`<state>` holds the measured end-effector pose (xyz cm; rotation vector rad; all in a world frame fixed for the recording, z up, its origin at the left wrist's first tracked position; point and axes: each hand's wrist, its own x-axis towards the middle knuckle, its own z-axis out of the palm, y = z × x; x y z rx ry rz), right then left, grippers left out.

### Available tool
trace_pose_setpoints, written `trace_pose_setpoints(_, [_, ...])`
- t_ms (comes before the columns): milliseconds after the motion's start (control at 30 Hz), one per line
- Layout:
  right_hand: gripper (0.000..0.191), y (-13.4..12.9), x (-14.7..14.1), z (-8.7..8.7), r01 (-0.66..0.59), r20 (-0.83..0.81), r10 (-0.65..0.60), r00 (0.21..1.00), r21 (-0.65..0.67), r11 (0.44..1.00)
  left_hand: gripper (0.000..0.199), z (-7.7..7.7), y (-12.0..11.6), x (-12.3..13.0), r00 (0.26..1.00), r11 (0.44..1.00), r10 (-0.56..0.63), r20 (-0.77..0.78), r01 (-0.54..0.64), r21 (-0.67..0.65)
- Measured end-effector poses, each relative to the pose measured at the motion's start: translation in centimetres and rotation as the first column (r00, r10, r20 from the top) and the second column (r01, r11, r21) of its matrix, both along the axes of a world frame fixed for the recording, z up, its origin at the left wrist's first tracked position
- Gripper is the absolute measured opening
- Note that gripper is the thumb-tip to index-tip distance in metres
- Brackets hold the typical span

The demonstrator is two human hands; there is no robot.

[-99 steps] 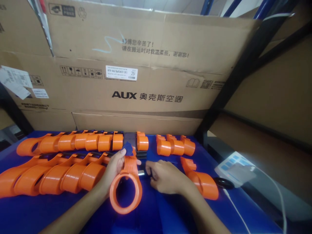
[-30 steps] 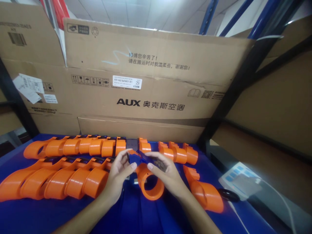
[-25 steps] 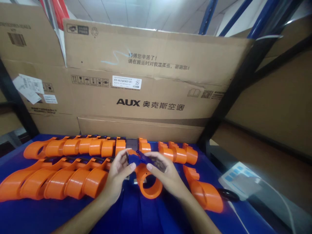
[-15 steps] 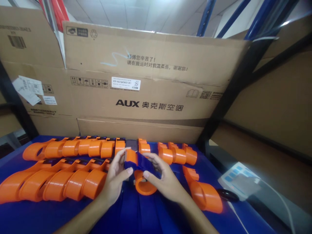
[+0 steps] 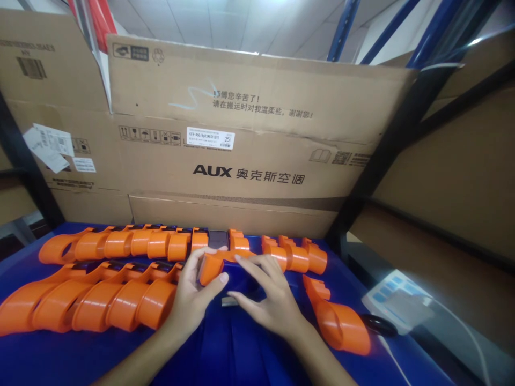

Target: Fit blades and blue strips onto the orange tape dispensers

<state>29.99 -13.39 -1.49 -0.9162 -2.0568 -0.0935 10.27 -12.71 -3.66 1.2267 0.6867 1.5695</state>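
Observation:
An orange tape dispenser [image 5: 213, 268] with a dark blue part is held up over the blue table [image 5: 225, 354]. My left hand [image 5: 197, 287] is closed around its left end, thumb in front and fingers behind. My right hand [image 5: 269, 295] has its fingertips on the top of the dispenser, while its thumb sits lower, apart from the fingers, by the dark blue part. The far side of the dispenser is hidden by my hands. Just below it lies a small metal piece [image 5: 229, 302], partly covered.
Orange dispensers stand in a back row [image 5: 118, 244] and a front row [image 5: 96, 305] at left. Several more [image 5: 295, 257] are at right, one [image 5: 341, 324] nearer. A phone [image 5: 218, 239] lies behind my hands. Cardboard [image 5: 257, 182] walls the back. A white-blue box [image 5: 396, 300] with cable sits right.
The dispenser has turned in my hands: its round orange ring no longer shows below, and its orange side now faces up. My right fingers have moved onto its top, with the thumb lower.

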Motion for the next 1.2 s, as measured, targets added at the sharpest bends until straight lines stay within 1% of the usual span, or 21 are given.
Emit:
trace_pose_setpoints(67, [0.069, 0.0, 0.0, -0.1, -0.007, 0.017, 0.007, 1.0, 0.009, 1.0, 0.044, -0.2, 0.0, -0.1, 0.998, 0.999, 0.051, -0.04, -0.05, 0.01])
trace_pose_setpoints(133, [0.07, 0.1, -0.1, -0.2, -0.013, 0.024, 0.013, 1.0, 0.013, 1.0, 0.042, -0.3, 0.1, -0.1, 0.996, 0.997, 0.073, -0.056, -0.072, 0.017])
trace_pose_setpoints(367, [0.069, 0.1, 0.0, -0.4, -0.002, 0.047, 0.001, 0.999, 0.032, 0.999, 0.037, -0.3, 0.5, -0.4, 0.994, 0.996, 0.084, -0.073, -0.082, 0.03])
trace_pose_setpoints(467, [0.068, -0.1, -0.1, -0.3, 0.005, 0.042, -0.007, 0.999, 0.031, 1.0, 0.039, -0.4, 0.3, -0.5, 0.992, 0.996, 0.086, -0.087, -0.085, 0.017])
trace_pose_setpoints(533, [0.068, -0.2, -0.2, -0.2, 0.009, 0.013, -0.009, 1.0, 0.008, 1.0, 0.043, -0.5, 0.3, -0.5, 0.997, 0.998, 0.055, -0.06, -0.055, -0.001])
trace_pose_setpoints(600, [0.068, -0.3, -0.2, 0.0, 0.004, -0.05, -0.006, 0.999, -0.038, 0.999, 0.051, -0.7, 0.2, -0.4, 1.0, 1.0, -0.016, -0.003, 0.016, -0.012])
trace_pose_setpoints(700, [0.059, -0.3, -0.1, 0.4, -0.049, -0.185, 0.017, 0.983, -0.171, 0.984, 0.063, -0.8, 0.1, -0.4, 0.99, 0.994, -0.109, 0.086, 0.109, 0.005])
trace_pose_setpoints(767, [0.048, -0.2, 0.0, 0.4, -0.144, -0.297, 0.053, 0.953, -0.295, 0.945, 0.067, -0.7, -0.1, -0.3, 0.983, 0.988, -0.152, 0.105, 0.15, 0.031])
trace_pose_setpoints(800, [0.044, -0.1, 0.0, 0.3, -0.197, -0.351, 0.062, 0.934, -0.363, 0.911, 0.067, -0.6, -0.1, -0.3, 0.978, 0.984, -0.18, 0.107, 0.176, 0.04])
trace_pose_setpoints(867, [0.051, -0.1, -0.1, -0.1, -0.262, -0.432, 0.027, 0.902, -0.495, 0.829, 0.067, -0.4, -0.2, -0.2, 0.966, 0.973, -0.231, 0.117, 0.229, 0.033])
trace_pose_setpoints(933, [0.059, -0.2, -0.4, -0.5, -0.253, -0.454, -0.065, 0.889, -0.603, 0.757, 0.061, -0.2, -0.2, 0.0, 0.964, 0.971, -0.234, 0.127, 0.238, -0.015])
trace_pose_setpoints(967, [0.059, -0.3, -0.6, -0.7, -0.236, -0.448, -0.104, 0.888, -0.637, 0.734, 0.055, -0.1, -0.1, 0.1, 0.968, 0.973, -0.217, 0.123, 0.224, -0.048])
trace_pose_setpoints(1000, [0.058, -0.4, -0.8, -0.9, -0.22, -0.439, -0.127, 0.89, -0.656, 0.722, 0.048, -0.1, 0.1, 0.2, 0.975, 0.977, -0.19, 0.112, 0.2, -0.077])
trace_pose_setpoints(1033, [0.057, -0.4, -1.0, -0.9, -0.21, -0.433, -0.132, 0.892, -0.655, 0.726, 0.043, -0.1, 0.2, 0.2, 0.983, 0.981, -0.157, 0.099, 0.167, -0.096])
trace_pose_setpoints(1067, [0.056, -0.5, -1.1, -0.8, -0.212, -0.432, -0.114, 0.895, -0.636, 0.742, 0.04, -0.1, 0.4, 0.3, 0.989, 0.986, -0.124, 0.086, 0.132, -0.106])
trace_pose_setpoints(1133, [0.054, -0.5, -1.1, -0.5, -0.236, -0.428, -0.028, 0.904, -0.552, 0.8, 0.042, -0.2, 0.6, 0.3, 0.995, 0.991, -0.053, 0.083, 0.062, -0.121])
trace_pose_setpoints(1200, [0.06, -0.6, -0.7, 0.1, -0.261, -0.385, 0.085, 0.919, -0.432, 0.863, 0.047, -0.3, 0.8, 0.2, 0.994, 0.986, 0.028, 0.108, -0.01, -0.164])
